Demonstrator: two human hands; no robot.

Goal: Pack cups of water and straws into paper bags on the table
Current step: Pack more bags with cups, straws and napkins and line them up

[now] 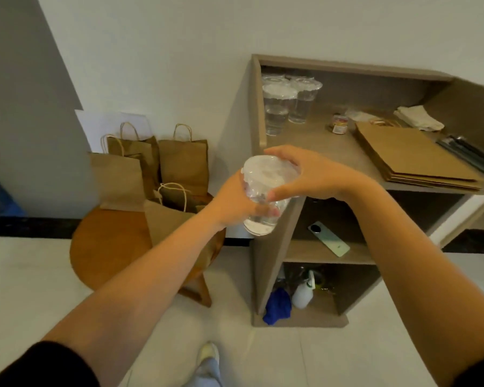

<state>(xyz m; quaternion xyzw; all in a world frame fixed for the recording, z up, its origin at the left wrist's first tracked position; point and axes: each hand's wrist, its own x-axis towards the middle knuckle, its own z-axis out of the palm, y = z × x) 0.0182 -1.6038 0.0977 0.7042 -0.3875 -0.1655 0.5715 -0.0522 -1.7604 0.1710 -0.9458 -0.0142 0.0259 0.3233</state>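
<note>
The left hand (232,202) grips the side of the cup (266,196) and the right hand (305,174) pinches its lid; the cup stands upright in the air; the open bag (173,216) sits just left and lower, nearer the left hand

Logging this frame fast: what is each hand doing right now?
Left hand: grips the body of the cup of water.
Right hand: fingers curled over the same cup's lid.

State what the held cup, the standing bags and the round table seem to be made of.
Cup: clear, glossy plastic by the look; water shows through.
Bags: matte brown kraft paper, creased, with twisted cord handles.
Round table: probably wood, smooth orange-brown finish.
</note>
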